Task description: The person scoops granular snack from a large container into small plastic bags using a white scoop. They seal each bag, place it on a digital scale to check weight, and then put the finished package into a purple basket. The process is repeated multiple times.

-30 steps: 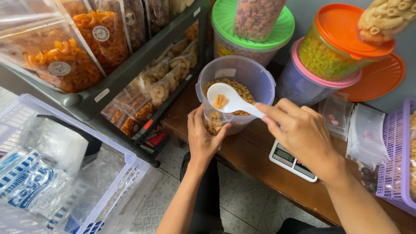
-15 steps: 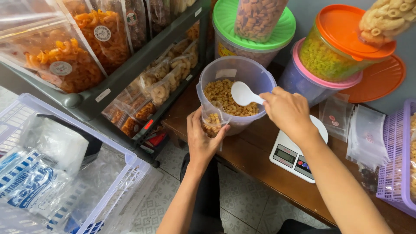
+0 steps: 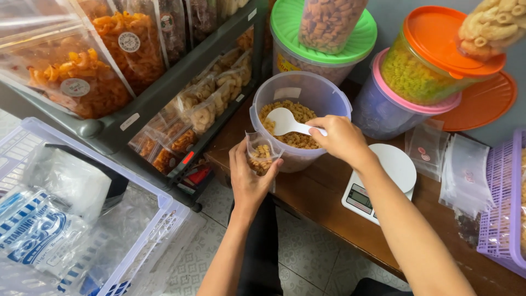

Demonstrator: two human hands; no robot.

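Observation:
My left hand [image 3: 247,178] grips a small clear pouch [image 3: 261,155] partly filled with brown pasta-like snacks, held against the near side of a clear plastic tub [image 3: 323,96]. The tub stands on the wooden table [image 3: 307,197] and holds more of the same snacks. My right hand [image 3: 341,137] holds the handle of a white plastic spoon [image 3: 285,121], whose bowl is inside the tub just above the snacks.
A white digital scale [image 3: 378,181] sits right of the tub. Lidded tubs of snacks, green [image 3: 323,27], pink [image 3: 394,104] and orange [image 3: 438,49], stand behind. Empty clear pouches [image 3: 466,175] and a purple basket [image 3: 509,203] lie right; a rack of bagged snacks [image 3: 109,66] and white crate [image 3: 82,219] left.
My right hand carried the spoon from above the pouch back into the tub and lowered it onto the snacks. The left hand kept holding the pouch beside the tub.

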